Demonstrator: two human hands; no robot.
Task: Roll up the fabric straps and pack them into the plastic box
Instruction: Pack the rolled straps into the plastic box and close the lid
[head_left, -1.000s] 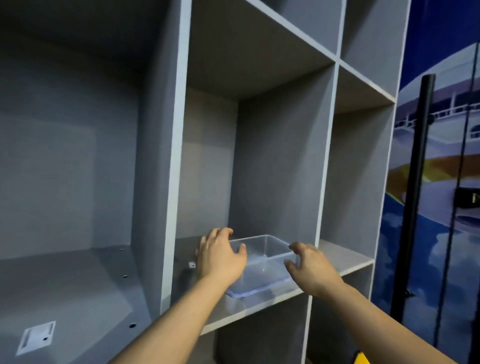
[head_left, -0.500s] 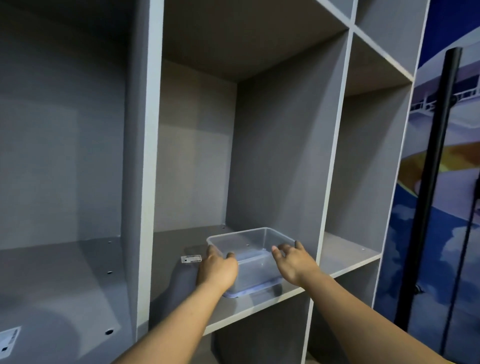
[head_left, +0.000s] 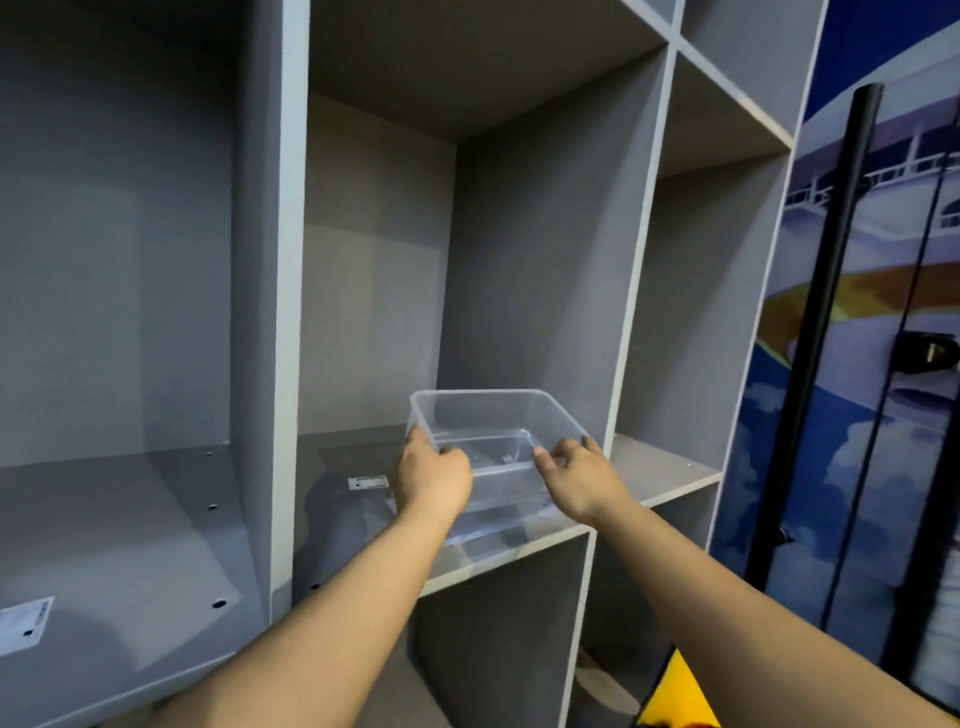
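A clear plastic box (head_left: 488, 415) with nothing in it is held just above the middle shelf (head_left: 524, 551) of a grey cabinet, tilted with its open top toward me. My left hand (head_left: 432, 478) grips the box's near left rim, fingers curled over the edge. On the near right rim my right hand (head_left: 579, 475) grips the same way. No fabric straps are in view.
Grey vertical dividers (head_left: 272, 322) stand left and right of this compartment. A small white label (head_left: 369, 483) lies on the shelf beside my left hand. A glass door with a black bar handle (head_left: 815, 338) is at the right. Something yellow (head_left: 675, 696) shows at the bottom.
Both hands went from reaching around the box to gripping its rim. The box has risen off the shelf and tilted toward me.
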